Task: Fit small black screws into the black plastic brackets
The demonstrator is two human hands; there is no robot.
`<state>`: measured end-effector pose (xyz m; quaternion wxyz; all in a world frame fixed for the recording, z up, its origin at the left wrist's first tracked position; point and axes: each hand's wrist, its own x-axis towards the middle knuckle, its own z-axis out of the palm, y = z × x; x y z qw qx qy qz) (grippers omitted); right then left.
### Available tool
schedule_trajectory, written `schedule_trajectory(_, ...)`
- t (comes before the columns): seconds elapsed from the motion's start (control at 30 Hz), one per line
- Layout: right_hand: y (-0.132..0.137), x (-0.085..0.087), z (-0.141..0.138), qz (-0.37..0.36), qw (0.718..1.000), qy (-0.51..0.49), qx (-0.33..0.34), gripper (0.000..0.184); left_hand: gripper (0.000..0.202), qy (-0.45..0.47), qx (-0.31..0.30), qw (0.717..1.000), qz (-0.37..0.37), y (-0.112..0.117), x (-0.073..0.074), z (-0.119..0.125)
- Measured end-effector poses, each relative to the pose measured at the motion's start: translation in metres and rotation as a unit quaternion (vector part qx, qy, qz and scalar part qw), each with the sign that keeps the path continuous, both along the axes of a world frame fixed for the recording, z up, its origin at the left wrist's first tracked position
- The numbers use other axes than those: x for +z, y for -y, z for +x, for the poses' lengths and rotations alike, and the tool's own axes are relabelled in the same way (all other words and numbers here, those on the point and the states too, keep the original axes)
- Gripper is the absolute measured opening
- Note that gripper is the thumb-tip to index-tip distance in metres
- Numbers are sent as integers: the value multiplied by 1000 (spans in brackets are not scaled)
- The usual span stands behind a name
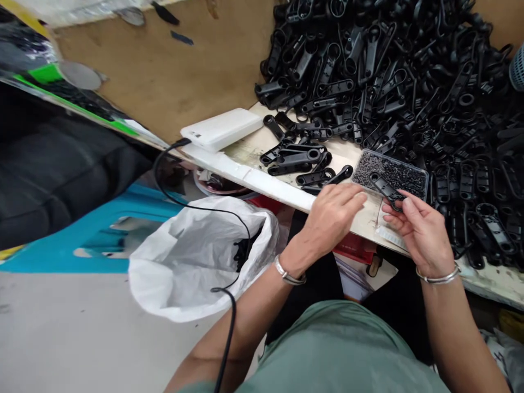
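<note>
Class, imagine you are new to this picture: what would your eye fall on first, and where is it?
First, the heap of black parts, covering much of the table at the upper right. Next, the right hand, holding one part by a clear box of small dark pieces. Then the open white bag, left of centre, below the table's edge.

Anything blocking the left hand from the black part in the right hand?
Nothing visible stands between the left hand and the black part, which the right hand holds by one end. The clear box shows behind the part, not in the way.
</note>
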<state>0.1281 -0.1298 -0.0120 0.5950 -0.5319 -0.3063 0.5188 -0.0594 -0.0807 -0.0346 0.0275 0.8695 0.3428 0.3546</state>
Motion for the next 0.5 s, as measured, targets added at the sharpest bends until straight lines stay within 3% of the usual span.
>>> schedule_trajectory(0.1,3,1,11,-2,1000,17,13,41,20,-120,56,988,-77,-7,2,-9)
schedule_trajectory(0.17,4,2,16,-8,999,16,33,41,22,-135,75,982,-108,-12,4,-9)
schedule_trajectory(0.23,6,3,18,-10,999,14,45,40,17,-86,78,987,-115,-13,8,-7)
schedule_trajectory(0.33,10,4,19,-15,998,20,59,38,23,67,42,989,-125,-10,16,-3)
schedule_trajectory(0.4,12,5,19,-17,996,23,80,37,32,141,-8,977,-162,-7,21,0)
schedule_trajectory(0.5,16,8,20,-8,992,12,123,34,28,180,-80,943,-267,-1,21,7)
